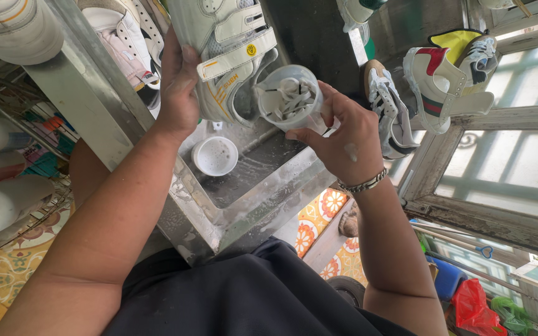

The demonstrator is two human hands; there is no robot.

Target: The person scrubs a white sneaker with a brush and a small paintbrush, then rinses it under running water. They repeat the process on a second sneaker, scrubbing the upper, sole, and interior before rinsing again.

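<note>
Holding a white strapped sneaker (228,53) over the wet steel sink (250,186) while a clear plastic cup (289,96) of laces is tilted beside it.

The left hand (179,87) is clamped round the shoe's side, fingers wrapped; the right hand (344,134) pinches the cup by its rim, mouth turned toward the camera. With that tilt the white laces (294,99) could slide out into the soapy basin, and wet fingers might let the shoe slip onto the small white bowl (215,155) below.
</note>
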